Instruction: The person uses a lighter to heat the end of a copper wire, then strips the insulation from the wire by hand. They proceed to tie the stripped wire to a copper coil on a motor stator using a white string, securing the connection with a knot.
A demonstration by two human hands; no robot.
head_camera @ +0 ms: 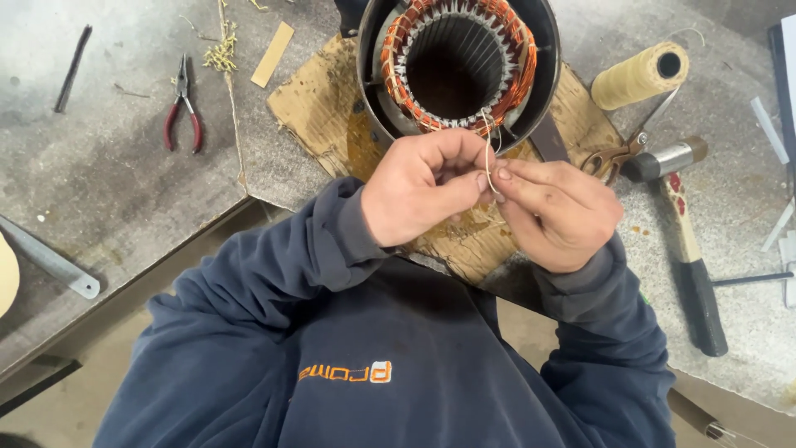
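A round motor stator [531, 99] with copper windings [398, 66] stands on a piece of worn cardboard [315, 108] at the bench edge. A thin pale string [487, 133] runs down from the near side of the windings. My left hand [423, 191] and my right hand [560, 211] meet just in front of the stator. Both pinch the string between thumb and fingertips, and their fingertips touch. Navy sleeves cover both arms.
To the right lie a spool of pale twine [638, 76], scissors [622, 153] and a hammer [688, 249]. Red-handled pliers [182, 112], a wooden strip [272, 55] and a dark rod [73, 68] lie on the left bench. A metal strip [50, 264] sits near its front edge.
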